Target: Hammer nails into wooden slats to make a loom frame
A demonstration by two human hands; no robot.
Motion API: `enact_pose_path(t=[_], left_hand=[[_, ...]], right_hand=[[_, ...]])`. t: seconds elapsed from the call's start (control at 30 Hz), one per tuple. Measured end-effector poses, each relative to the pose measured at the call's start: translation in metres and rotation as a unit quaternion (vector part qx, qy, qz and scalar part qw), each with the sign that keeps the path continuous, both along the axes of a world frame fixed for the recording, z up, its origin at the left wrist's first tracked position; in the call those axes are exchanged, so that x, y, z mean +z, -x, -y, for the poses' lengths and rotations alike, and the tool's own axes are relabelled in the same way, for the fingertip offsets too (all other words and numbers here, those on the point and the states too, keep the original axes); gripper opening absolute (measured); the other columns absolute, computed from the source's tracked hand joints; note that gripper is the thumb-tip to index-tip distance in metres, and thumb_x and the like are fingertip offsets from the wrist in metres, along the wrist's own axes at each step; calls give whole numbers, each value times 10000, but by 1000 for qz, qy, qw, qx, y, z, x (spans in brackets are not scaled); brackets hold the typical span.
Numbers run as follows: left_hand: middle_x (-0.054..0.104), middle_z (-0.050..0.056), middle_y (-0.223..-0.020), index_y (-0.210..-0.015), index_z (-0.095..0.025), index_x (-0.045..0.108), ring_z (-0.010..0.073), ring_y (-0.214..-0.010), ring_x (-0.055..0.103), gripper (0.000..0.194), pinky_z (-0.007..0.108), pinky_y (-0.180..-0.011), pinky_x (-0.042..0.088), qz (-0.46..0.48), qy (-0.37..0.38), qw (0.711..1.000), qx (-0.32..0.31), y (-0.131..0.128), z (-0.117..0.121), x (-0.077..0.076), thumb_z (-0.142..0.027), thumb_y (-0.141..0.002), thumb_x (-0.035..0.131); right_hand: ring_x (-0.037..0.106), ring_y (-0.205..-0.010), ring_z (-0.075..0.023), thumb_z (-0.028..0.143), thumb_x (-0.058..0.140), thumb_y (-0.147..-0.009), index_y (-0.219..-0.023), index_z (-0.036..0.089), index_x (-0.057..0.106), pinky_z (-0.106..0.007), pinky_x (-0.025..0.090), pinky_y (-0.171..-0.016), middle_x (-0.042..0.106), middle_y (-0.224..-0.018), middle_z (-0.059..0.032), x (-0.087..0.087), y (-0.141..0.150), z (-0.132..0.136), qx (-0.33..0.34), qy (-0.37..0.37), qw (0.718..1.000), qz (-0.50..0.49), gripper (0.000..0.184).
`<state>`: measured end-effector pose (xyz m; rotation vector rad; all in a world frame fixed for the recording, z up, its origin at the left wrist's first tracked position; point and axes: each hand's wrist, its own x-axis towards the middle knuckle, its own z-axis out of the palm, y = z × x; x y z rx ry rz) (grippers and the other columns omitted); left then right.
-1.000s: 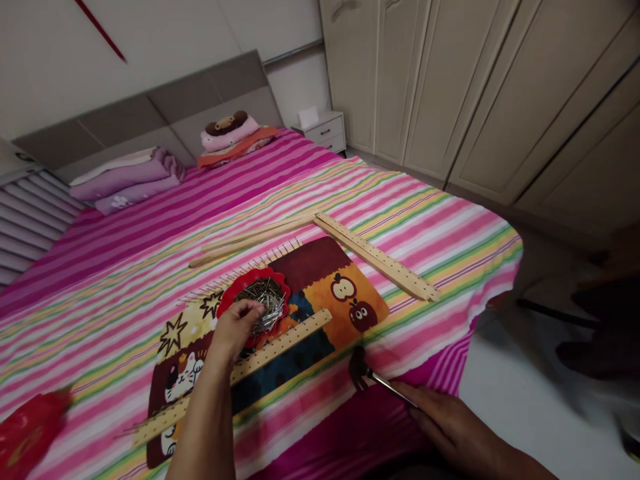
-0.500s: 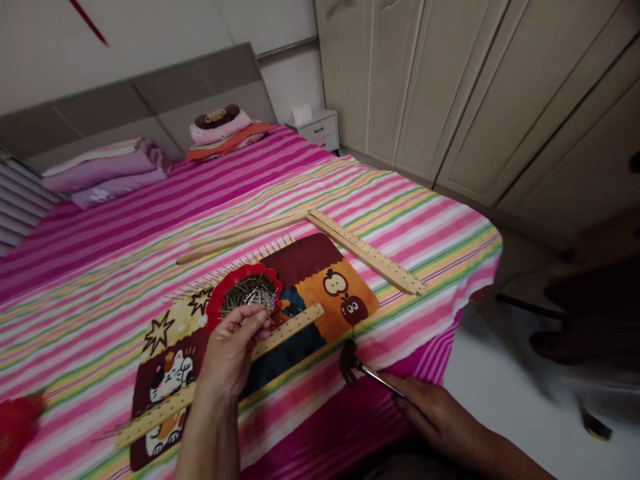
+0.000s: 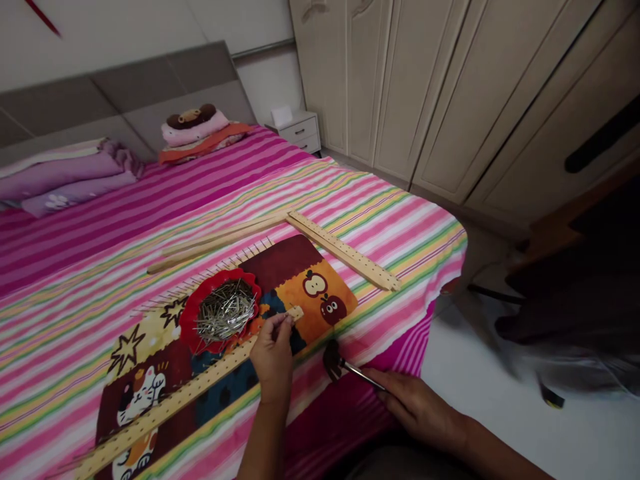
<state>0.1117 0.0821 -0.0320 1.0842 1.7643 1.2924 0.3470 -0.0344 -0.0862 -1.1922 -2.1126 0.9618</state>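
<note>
My left hand (image 3: 273, 357) is closed in a pinch over the right end of a drilled wooden strip (image 3: 210, 377), with a thin nail (image 3: 291, 307) showing at the fingertips. Several nails stick out of that strip's left end. A scalloped red bowl (image 3: 189, 327) full of loose nails (image 3: 227, 310) stands just left of the hand. Low on the right, my right hand (image 3: 413, 403) is wrapped round the handle of a claw hammer (image 3: 361, 375), its dark head hanging by the bed's edge. Under strip and bowl lies a patterned mat (image 3: 270, 263) with cat and apple pictures.
Behind the mat, a row of nails (image 3: 200, 279) stands in another strip. More wooden strips (image 3: 345, 250) lie beyond on the striped bedspread (image 3: 395, 220). Folded bedding (image 3: 200, 137) is by the headboard; wardrobes (image 3: 400, 80) line the right side.
My left hand has left the nail bowl and moved right to the wooden strip's end, fingers pinched. The right hand still holds the hammer. The view has turned to the right.
</note>
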Motion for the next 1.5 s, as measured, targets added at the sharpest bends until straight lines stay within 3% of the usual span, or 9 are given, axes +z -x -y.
enact_pose_path(t=[0.27, 0.47, 0.57, 0.67, 0.77, 0.93, 1.1, 1.3, 1.5], left_hand=[[705, 22, -807, -843, -210, 679, 175, -771, 642, 295, 314, -779, 493, -110, 10, 994, -14, -5, 1, -2, -458, -715, 586], [708, 13, -790, -809, -230, 677, 166, -739, 638, 233, 299, -748, 499, -192, -38, 980, -30, -6, -2, -6, -418, -756, 552], [705, 16, -787, -819, -224, 676, 162, -734, 637, 228, 290, -739, 498, -219, -72, 972, -40, -6, -2, -10, -403, -778, 542], [705, 24, -809, -842, -213, 676, 160, -762, 640, 225, 280, -744, 489, -245, -92, 964, -48, -6, -2, -14, -380, -804, 531], [703, 30, -815, -852, -206, 676, 157, -757, 638, 214, 274, -732, 482, -263, -101, 958, -54, -6, -2, -17, -344, -823, 515], [698, 40, -796, -815, -200, 671, 165, -747, 633, 205, 280, -723, 477, -275, -118, 952, -58, -9, -2, -15, -326, -824, 511], [692, 35, -783, -826, -203, 670, 164, -744, 632, 191, 275, -720, 472, -277, -85, 955, -65, -9, -2, -11, -283, -821, 497], [702, 55, -838, -859, -201, 675, 176, -786, 639, 199, 292, -756, 481, -264, -84, 958, -68, -12, 3, -8, -306, -821, 510], [708, 39, -854, -880, -215, 695, 177, -768, 640, 214, 282, -736, 482, -319, -39, 947, -21, 27, 4, 34, -326, -802, 530]], right_hand=[[665, -992, -217, 207, 378, -963, -1420, 237, 412, -340, 541, -857, 677, -1182, -112, 3, 0, -1, -1, 16, 1000, -5, 458], [637, -1087, -214, 183, 387, -940, -1395, 219, 455, -339, 508, -933, 654, -1234, -113, 17, 2, 1, -5, 54, 996, -72, 461], [637, -1062, -210, 229, 421, -939, -1365, 219, 492, -321, 516, -898, 655, -1220, -101, 37, 12, -1, -69, 93, 984, -137, 432], [638, -751, -155, 269, 427, -948, -1352, 225, 496, -255, 532, -657, 689, -937, -52, 66, 26, -14, -125, 142, 961, -201, 411], [422, -480, -87, 234, 402, -959, -1358, 223, 469, -192, 384, -449, 507, -631, 51, 94, 38, -31, -102, 188, 948, -236, 405], [338, -495, -87, 190, 400, -946, -1360, 215, 450, -203, 311, -455, 416, -619, 65, 119, 46, -52, -84, 134, 969, -190, 418], [414, -539, -113, 169, 394, -926, -1318, 221, 511, -213, 371, -491, 463, -622, 42, 124, 47, -55, -77, 123, 981, -126, 412], [389, -503, -101, 285, 407, -956, -1385, 210, 443, -207, 372, -461, 496, -645, 35, 116, 37, -37, -120, 143, 970, -159, 437], [369, -415, -93, 392, 413, -956, -1398, 216, 437, -187, 315, -360, 430, -553, 62, 102, 18, -25, -172, 201, 946, -189, 477]])
